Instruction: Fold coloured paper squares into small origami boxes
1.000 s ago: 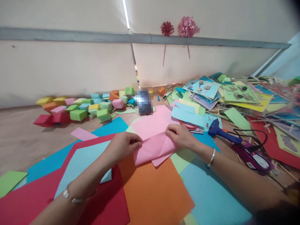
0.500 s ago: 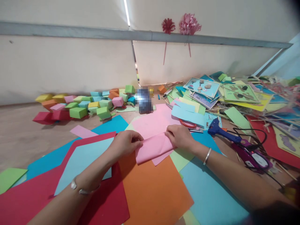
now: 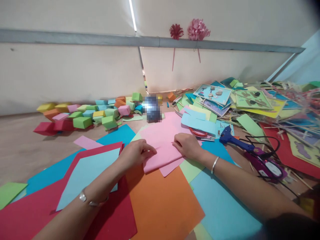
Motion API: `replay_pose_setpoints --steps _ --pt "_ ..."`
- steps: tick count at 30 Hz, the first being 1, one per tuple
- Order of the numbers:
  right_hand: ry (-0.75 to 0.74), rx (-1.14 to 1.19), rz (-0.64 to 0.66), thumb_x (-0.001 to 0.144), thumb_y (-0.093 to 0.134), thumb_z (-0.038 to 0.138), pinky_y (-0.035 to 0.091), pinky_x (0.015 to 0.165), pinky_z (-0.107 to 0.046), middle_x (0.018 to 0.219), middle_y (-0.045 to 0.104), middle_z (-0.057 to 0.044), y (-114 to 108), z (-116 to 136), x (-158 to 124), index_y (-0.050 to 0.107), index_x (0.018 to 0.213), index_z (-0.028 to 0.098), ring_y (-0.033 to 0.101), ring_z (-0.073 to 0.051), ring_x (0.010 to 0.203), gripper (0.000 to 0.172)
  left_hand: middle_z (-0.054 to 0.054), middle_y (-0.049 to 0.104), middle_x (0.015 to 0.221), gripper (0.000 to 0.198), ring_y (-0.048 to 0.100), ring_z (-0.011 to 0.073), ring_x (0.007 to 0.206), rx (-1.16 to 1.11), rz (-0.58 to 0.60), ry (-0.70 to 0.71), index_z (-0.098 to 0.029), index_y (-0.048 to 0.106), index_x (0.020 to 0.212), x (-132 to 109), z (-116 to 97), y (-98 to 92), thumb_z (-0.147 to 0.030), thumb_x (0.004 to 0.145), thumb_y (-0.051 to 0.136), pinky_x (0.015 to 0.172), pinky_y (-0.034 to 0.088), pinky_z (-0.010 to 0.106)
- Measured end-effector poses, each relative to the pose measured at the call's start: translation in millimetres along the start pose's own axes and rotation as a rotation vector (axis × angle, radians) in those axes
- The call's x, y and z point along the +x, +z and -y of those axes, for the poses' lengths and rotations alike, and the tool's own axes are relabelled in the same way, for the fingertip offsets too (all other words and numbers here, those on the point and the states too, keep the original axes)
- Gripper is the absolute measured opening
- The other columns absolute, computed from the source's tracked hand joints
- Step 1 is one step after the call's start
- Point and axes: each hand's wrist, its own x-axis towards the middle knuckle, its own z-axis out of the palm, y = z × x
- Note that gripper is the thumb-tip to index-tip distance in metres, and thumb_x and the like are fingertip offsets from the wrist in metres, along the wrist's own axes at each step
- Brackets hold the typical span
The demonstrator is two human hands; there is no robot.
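Observation:
A folded pink sheet of paper [image 3: 162, 156] lies on the floor between my two hands, on top of an orange sheet [image 3: 162, 203]. My left hand [image 3: 136, 152] pinches the pink sheet's left edge with bent fingers. On its right edge, my right hand [image 3: 186, 145] presses down with fingers curled over the fold. More pink paper [image 3: 163, 130] lies flat just behind. Each wrist wears a silver bracelet.
Coloured sheets cover the floor: red [image 3: 30, 213], light blue [image 3: 87, 173], blue [image 3: 225, 206]. A blue glue gun [image 3: 233, 141] with its cord lies to the right, near red scissors [image 3: 198, 133]. Several folded paper boxes [image 3: 82, 115] sit along the wall. Craft cards and sticks [image 3: 252, 100] pile at right.
The pink sheet has been pressed flatter and lower. Both hands stayed on its edges, shifting slightly as the fold closed.

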Motion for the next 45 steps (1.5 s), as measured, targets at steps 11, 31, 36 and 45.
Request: replay_pose_setpoints --steps 11,31,36,45 --pt "-0.012 -0.007 0.013 0.095 0.057 0.025 0.029 0.062 -0.028 0.088 0.068 -0.006 -3 2 0 0.062 0.085 0.017 0.058 -0.017 0.080 0.014 0.010 0.071 0.092 0.026 0.064 0.0246 0.085 0.310 0.136 0.076 -0.018 0.076 0.083 15 -34 -14.5 -0.026 0.086 0.052 0.068 0.041 0.031" --pt "-0.024 -0.005 0.029 0.097 0.054 0.022 0.028 0.063 -0.030 0.090 0.068 -0.008 -4 3 -1 0.063 0.090 0.015 0.059 -0.018 0.081 0.013 0.010 0.064 0.078 0.047 0.062 0.0229 0.070 0.398 0.121 -0.046 -0.017 0.062 0.061 19 -55 -4.0 -0.055 0.086 0.052 0.052 0.025 0.029" --pt "-0.023 0.006 0.024 0.097 0.055 0.023 0.030 0.064 -0.029 0.089 0.067 -0.008 -3 1 -1 0.062 0.089 0.015 0.058 -0.018 0.080 0.013 0.009 0.064 0.083 0.037 0.061 0.0241 0.072 0.359 0.125 -0.024 -0.018 0.064 0.069 16 -51 -4.4 -0.053 0.082 0.062 0.051 0.025 0.030" --pt "0.025 0.128 -0.038 0.096 0.056 0.022 0.033 0.067 -0.027 0.099 0.071 -0.008 2 0 -3 0.060 0.113 0.016 0.061 -0.018 0.085 0.018 0.001 0.058 0.083 0.020 0.056 0.0157 0.070 0.183 0.132 0.141 -0.022 0.065 0.105 7 -43 6.5 -0.029 0.089 0.055 0.064 0.038 0.026"
